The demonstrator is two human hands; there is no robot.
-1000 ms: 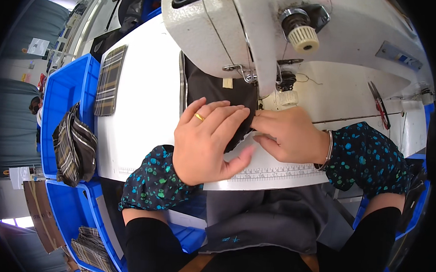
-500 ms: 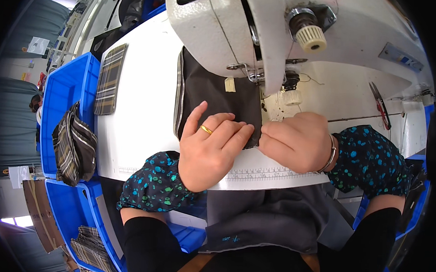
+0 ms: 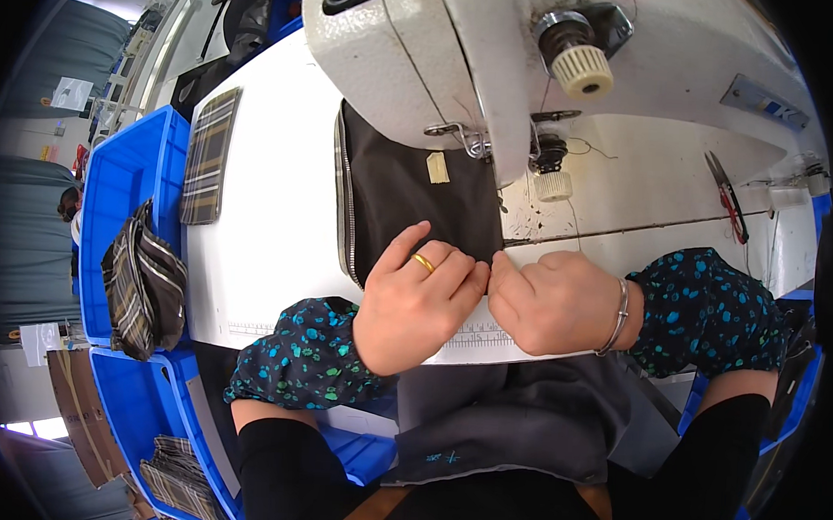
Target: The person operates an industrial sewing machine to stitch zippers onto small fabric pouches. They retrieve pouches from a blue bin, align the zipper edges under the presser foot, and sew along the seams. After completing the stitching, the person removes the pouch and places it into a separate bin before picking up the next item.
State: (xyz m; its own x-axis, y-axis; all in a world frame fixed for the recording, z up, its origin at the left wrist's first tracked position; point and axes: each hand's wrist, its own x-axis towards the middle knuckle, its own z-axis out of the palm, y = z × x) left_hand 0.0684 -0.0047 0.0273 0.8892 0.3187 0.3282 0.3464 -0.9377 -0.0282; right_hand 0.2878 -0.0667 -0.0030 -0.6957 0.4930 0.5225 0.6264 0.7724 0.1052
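Note:
A dark brown fabric piece [image 3: 403, 189] lies on the white sewing table, its far part under the sewing machine head [image 3: 417, 72]. A zipper [image 3: 345, 190] with a plaid strip runs down its left side, and a small cream tape tab [image 3: 438, 167] is stuck on top. My left hand [image 3: 416, 302], wearing a ring, is closed at the near right corner of the fabric. Right beside it, my right hand [image 3: 560, 302] pinches the same corner, fingers curled. The fingertips almost meet and hide the corner itself.
Red-handled scissors [image 3: 729, 201] rest at the right of the machine. A folded plaid piece [image 3: 211, 155] lies on the table's left. Blue bins [image 3: 130, 160] with plaid fabric pieces [image 3: 142, 288] stand along the left edge. A ruler strip [image 3: 483, 337] runs along the front edge.
Both hands have come slightly nearer to me, and the near end of the fabric has shifted with them. My left fingers are more curled and closer to the right hand.

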